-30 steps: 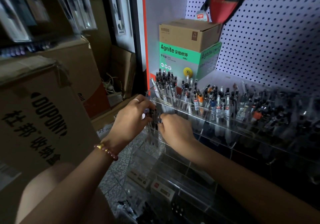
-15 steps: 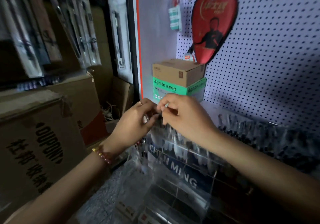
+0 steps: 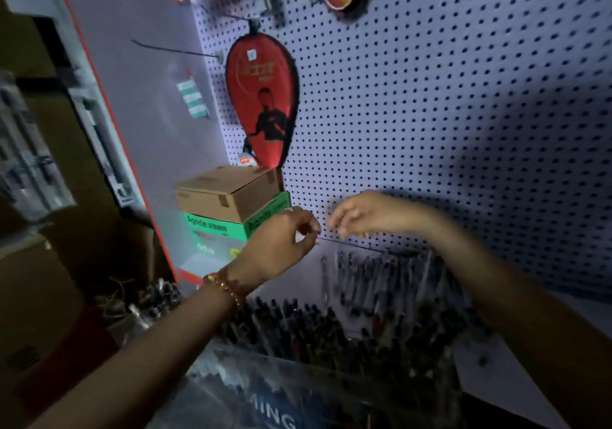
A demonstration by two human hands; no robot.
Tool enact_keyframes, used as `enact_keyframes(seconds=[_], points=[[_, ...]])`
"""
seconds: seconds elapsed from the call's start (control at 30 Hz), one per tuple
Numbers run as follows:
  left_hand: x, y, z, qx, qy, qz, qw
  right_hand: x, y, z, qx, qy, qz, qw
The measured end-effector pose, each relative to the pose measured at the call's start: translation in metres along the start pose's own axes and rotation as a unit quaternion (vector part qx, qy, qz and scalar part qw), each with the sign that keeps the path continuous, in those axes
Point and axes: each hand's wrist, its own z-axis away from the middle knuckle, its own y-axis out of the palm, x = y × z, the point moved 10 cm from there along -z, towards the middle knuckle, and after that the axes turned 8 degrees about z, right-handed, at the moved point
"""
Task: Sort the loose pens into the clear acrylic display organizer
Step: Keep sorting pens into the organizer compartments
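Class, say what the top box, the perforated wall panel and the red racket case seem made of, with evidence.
Top box: cardboard, matte brown, taped flaps. Wall panel: smooth white pegboard, painted metal or hardboard, cannot tell which; regular holes. Red racket case: likely fabric or vinyl, slight sheen, dark edging.

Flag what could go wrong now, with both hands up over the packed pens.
1. The left hand seems to pinch something small, blurred here; dropped, it could vanish among the crowded pens.
2. The picture is smeared and dim, so choosing a slot in the acrylic organizer may go wrong.
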Motion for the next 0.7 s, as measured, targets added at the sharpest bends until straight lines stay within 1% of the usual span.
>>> enact_keyframes(seconds=[0.07,0.13,0.17,0.23,0.3,0.4,0.6,0.7], points=[[0.002,0.02,-0.008,0.023,-0.014,0.0,1.0,-0.049,0.014,0.005,0.048,0.035,0.071,0.996],[0.001,0.035,-0.012,0.032,-0.013,-0.002,0.999,-0.088,0.033,0.015,0.1,0.064,0.144,0.982],[0.002,0.042,-0.012,0.036,-0.013,-0.003,0.999,-0.102,0.042,0.022,0.122,0.073,0.167,0.976],[0.003,0.054,-0.011,0.043,-0.012,-0.008,0.999,-0.118,0.058,0.029,0.143,0.072,0.173,0.972],[0.004,0.058,-0.009,0.043,-0.01,-0.021,0.999,-0.12,0.069,0.028,0.14,0.055,0.174,0.973],[0.004,0.057,-0.007,0.034,-0.006,-0.029,0.999,-0.118,0.073,0.022,0.123,0.044,0.206,0.97],[0.005,0.057,-0.006,0.029,-0.015,-0.03,0.999,-0.126,0.06,0.024,0.072,0.071,0.197,0.975],[0.002,0.055,-0.006,0.022,-0.012,-0.029,0.999,-0.116,0.043,0.021,0.009,0.056,0.206,0.977]])
